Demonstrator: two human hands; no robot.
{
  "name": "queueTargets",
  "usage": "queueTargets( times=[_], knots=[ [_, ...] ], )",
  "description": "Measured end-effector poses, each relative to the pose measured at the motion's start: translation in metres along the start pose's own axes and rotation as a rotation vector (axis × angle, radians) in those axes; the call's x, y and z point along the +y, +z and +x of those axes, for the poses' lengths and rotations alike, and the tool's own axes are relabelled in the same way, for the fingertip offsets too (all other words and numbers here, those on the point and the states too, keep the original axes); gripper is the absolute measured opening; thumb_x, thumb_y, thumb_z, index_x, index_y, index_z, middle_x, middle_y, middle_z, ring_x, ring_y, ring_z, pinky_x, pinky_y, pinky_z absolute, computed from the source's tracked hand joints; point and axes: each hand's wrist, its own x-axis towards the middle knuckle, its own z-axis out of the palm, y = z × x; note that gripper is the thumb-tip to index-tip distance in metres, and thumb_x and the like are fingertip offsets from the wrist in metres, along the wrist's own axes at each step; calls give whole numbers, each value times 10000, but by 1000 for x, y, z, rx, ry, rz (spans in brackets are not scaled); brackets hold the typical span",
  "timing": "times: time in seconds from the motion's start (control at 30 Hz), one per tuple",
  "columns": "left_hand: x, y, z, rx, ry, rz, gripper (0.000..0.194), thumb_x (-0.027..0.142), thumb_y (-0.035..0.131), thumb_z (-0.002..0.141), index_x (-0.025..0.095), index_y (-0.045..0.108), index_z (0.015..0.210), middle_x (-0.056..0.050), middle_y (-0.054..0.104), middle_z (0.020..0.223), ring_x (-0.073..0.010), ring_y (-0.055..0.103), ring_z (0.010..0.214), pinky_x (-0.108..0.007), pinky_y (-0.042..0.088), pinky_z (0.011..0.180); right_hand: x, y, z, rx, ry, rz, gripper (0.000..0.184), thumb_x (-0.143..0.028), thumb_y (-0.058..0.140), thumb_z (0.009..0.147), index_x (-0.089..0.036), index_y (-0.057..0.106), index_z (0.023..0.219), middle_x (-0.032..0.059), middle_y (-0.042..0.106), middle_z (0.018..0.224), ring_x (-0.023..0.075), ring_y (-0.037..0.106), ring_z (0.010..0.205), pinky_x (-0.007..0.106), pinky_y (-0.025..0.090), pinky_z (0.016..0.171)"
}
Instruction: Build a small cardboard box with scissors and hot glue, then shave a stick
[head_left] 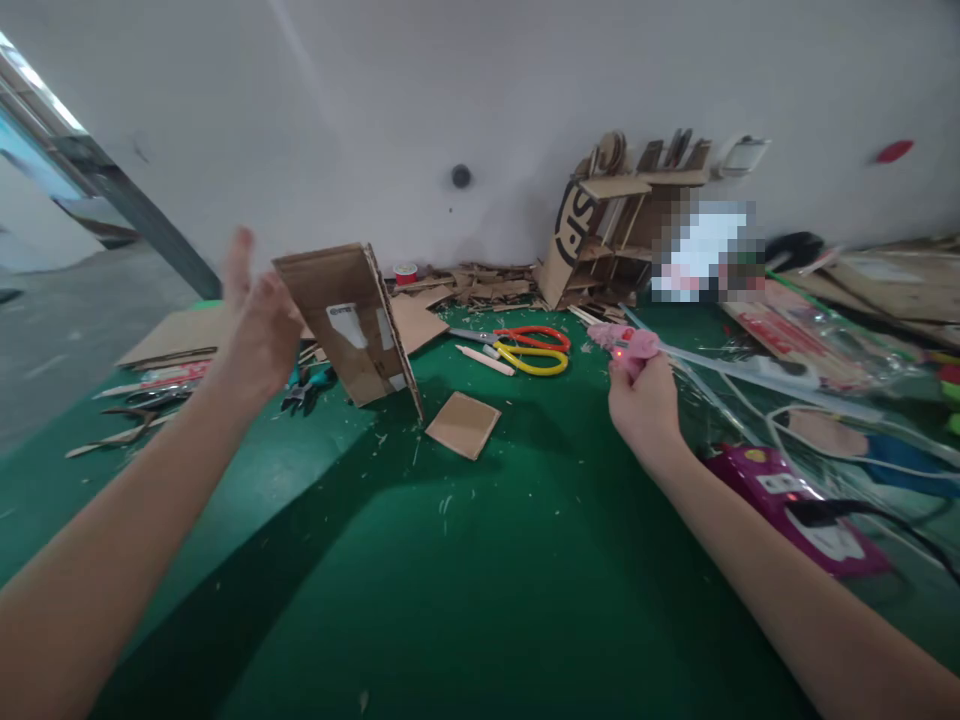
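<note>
My left hand [259,330] is at the left edge of a folded cardboard piece [352,320], thumb raised, with the other fingers closed at the edge and partly hidden. The piece stands tilted above the green table, two panels meeting at an angle, with white label scraps on its face. In my right hand [649,410] is a pink hot glue gun [626,343], its small light glowing and a long clear glue stick [772,380] running out of its back. A small cardboard square [463,425] lies flat between my hands. Beyond it are scissors [532,350] with red and yellow handles and a pale pink pen [486,360].
A cardboard shelf model [600,230] stands by the wall at the back right, near cardboard scraps [491,285]. A purple power strip [802,510] with cables sits right of my right arm. Pliers [306,388] and flat cardboard sheets [176,335] lie on the left.
</note>
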Motion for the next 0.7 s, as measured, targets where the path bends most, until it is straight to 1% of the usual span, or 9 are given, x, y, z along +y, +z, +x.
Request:
queueTargets(
  times=[0.03,0.13,0.2,0.27,0.3,0.4,0.5,0.63,0.7],
  knots=[
    [-2,3,2,15,-12,-62,576,531,-206,890,361,-229,1440,38,331,1493,-207,269,1346,-403,404,984,0,1,2,0,-7,-12,108,-308,469,806,-216,430,848,108,559,841,240,516,762,398,413,701],
    [-7,12,6,-71,-99,-415,752,656,-84,885,251,125,1484,-53,298,1547,-215,421,1274,-352,447,921,1,6,6,-7,-32,-63,115,-310,447,825,-201,454,861,121,560,829,249,518,762,397,407,695],
    [-17,18,9,-98,-166,-664,843,729,3,866,179,313,1424,-108,400,1488,-233,484,1226,-378,451,913,1,10,9,-2,-36,-94,142,-311,439,829,-188,472,892,127,569,840,254,521,765,393,403,686],
    [-34,28,12,-46,-239,-1039,1013,896,185,708,135,479,1308,-153,617,1247,-298,553,1147,-426,467,878,1,14,11,5,-35,-117,172,-314,428,837,-177,482,926,132,583,865,257,528,777,386,401,684],
    [-44,33,13,-49,-281,-1195,1032,925,294,639,134,524,1261,-150,661,1157,-331,548,1156,-457,456,893,2,16,12,6,-34,-133,183,-314,419,843,-172,486,937,137,590,880,259,533,789,384,400,688],
    [-67,49,19,-52,-366,-1429,977,886,557,481,145,609,1115,-126,701,1001,-388,526,1177,-515,439,906,0,19,14,-12,-5,-201,213,-305,393,862,-153,498,968,161,608,926,276,547,849,387,399,708],
    [-70,58,24,-34,-317,-1533,908,771,723,395,144,624,1043,-131,699,977,-385,546,1149,-494,473,857,-6,19,17,-46,37,-258,240,-290,386,868,-142,507,1014,179,616,987,296,547,926,396,403,735],
    [-52,60,28,-113,-323,-1583,862,745,720,450,127,613,1042,-161,683,1003,-361,589,1079,-467,507,795,-8,18,20,-86,53,-300,261,-306,390,867,-146,517,1028,179,614,1033,309,533,994,406,405,774],
    [-43,59,28,-45,-429,-1547,835,779,640,535,113,615,1038,-172,689,971,-352,615,1019,-490,511,777,-4,17,23,-96,45,-293,280,-331,405,858,-144,525,1028,171,615,1029,310,536,999,419,397,816]
  ],
)
